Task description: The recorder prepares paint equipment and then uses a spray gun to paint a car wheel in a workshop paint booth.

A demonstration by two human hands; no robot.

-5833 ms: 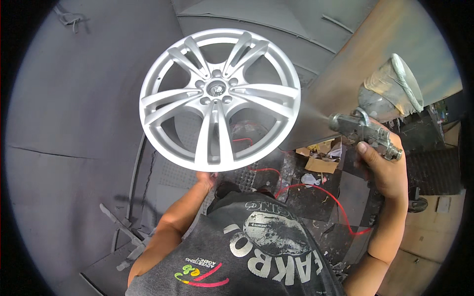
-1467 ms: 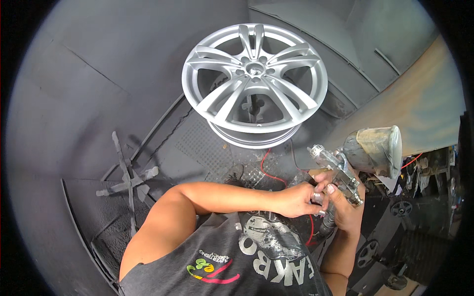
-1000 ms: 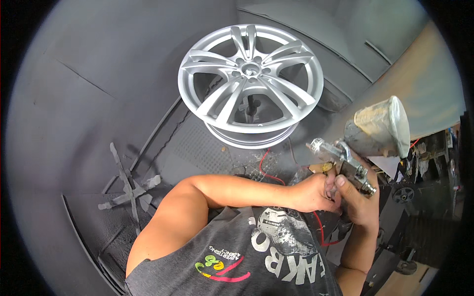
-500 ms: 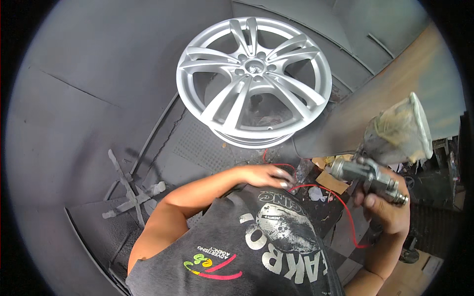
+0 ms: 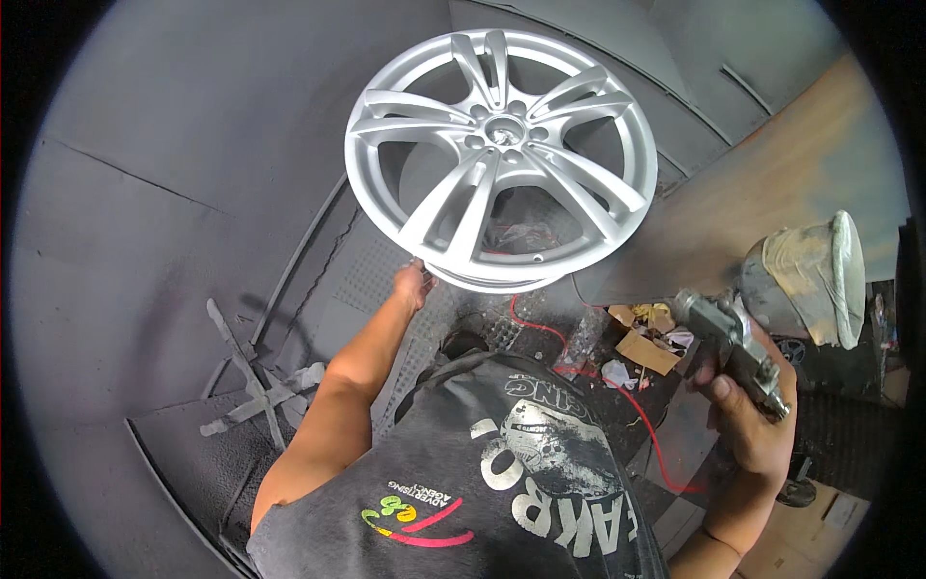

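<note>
In my right hand is a spray gun, its metal body gripped with the nozzle end pointing up and left. A paint-crusted cup, wrapped with tape, sits at the gun's upper right. A silver alloy wheel with paired spokes lies face up ahead of me, raised above the floor. My left hand reaches to its lower-left edge. The fingers there look extended and apart, partly covered by the rim; whether they touch it is unclear.
A red hose runs across the floor. Opened cardboard boxes and litter lie below the brownish panel on the right. At left, a grey-coated cross-shaped stand rests by the grey wall.
My left hand has moved from in front of my shirt out to the wheel's lower-left edge. The spray gun has tilted, and its cup has shifted right and down.
</note>
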